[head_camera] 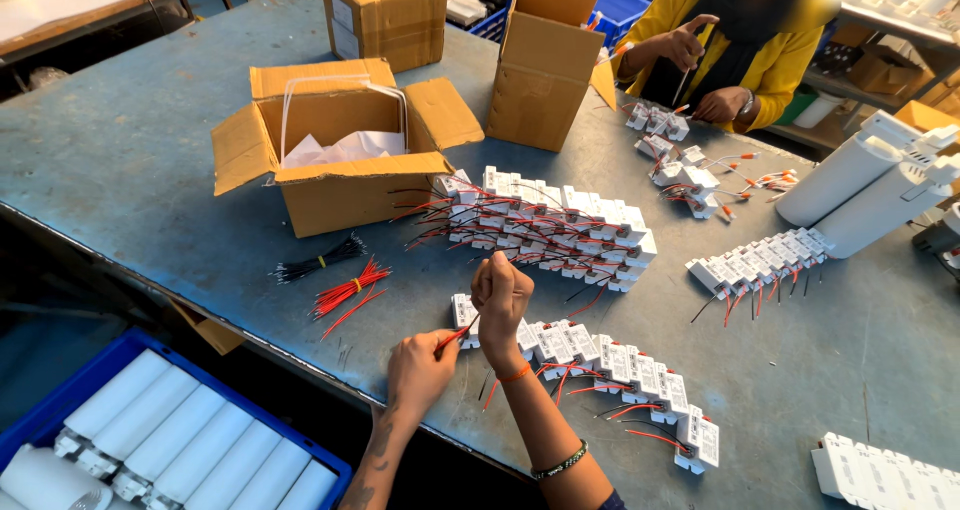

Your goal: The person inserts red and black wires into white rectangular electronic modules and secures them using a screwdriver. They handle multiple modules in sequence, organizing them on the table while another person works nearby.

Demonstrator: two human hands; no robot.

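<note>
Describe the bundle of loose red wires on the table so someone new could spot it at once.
Start at the open cardboard box on the grey table. Just below it lie two loose bundles; the red wires are the lower one, nearer the table edge. The black wire bundle beside it is darker.

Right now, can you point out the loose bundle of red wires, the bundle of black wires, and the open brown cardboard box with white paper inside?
Loose bundle of red wires (pixel 348 292): head view, middle of the strands.
Bundle of black wires (pixel 320 260): head view, its tied middle.
Open brown cardboard box (pixel 345 200): head view, front wall.
</note>
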